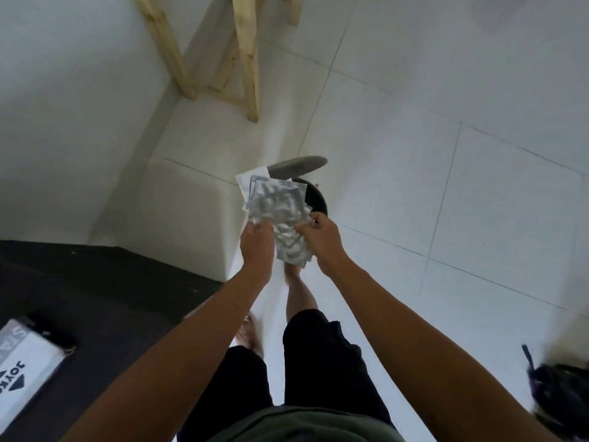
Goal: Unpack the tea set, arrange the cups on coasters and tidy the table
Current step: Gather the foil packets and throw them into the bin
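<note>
I stand on a white tiled floor, looking down. Both hands hold a crumpled bundle of silvery-white packing wrap (280,212) in front of me. My left hand (256,242) grips its left edge and my right hand (318,237) grips its right edge. The bundle hangs just above and to the left of a black pedal bin (314,199), whose grey lid (298,164) is tilted up. Most of the bin's opening is hidden behind the wrap. One bare foot (294,272) is near the bin's base.
A black table corner (95,282) lies at the lower left with a white printed box (28,355) on it. Wooden legs (248,59) stand at the top by the white wall. A dark bag (561,393) sits on the floor at the lower right.
</note>
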